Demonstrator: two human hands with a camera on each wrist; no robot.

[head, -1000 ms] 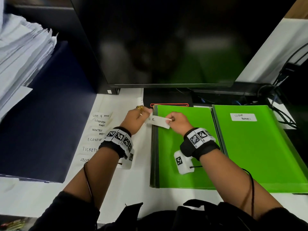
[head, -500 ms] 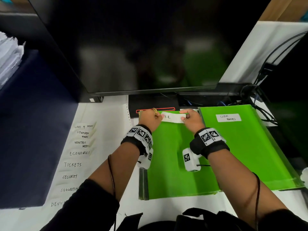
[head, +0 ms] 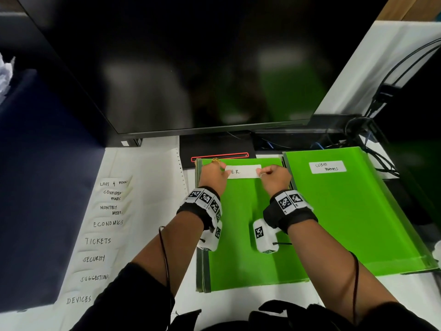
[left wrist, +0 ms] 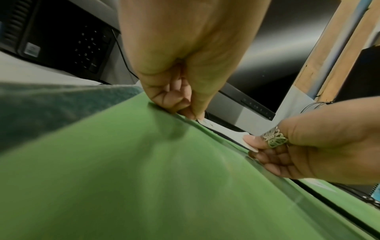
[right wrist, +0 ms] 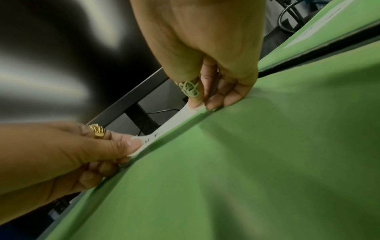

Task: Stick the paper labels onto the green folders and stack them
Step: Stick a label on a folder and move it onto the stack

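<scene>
A white paper label (head: 243, 172) marked "H.R." lies level across the top of the middle green folder (head: 245, 235), which tops a small stack. My left hand (head: 223, 169) pinches the label's left end and my right hand (head: 261, 174) pinches its right end. In the left wrist view the left hand (left wrist: 193, 115) holds the label (left wrist: 224, 131) low against the folder's (left wrist: 164, 178) far edge. In the right wrist view the right hand (right wrist: 202, 104) pinches the label (right wrist: 174, 123) taut. A second green folder (head: 346, 223) at the right carries a "CLIENT REPORTS" label (head: 327, 167).
A backing sheet (head: 105, 235) with several handwritten labels lies left of the folders. A dark monitor (head: 191, 68) overhangs the desk's far side. A navy pad (head: 35, 187) is at far left. Cables (head: 372, 144) bunch at the back right.
Both hands have carried the label from the folder's left edge, where it was tilted, to the top of the cover; it now sits level and low against the folder.
</scene>
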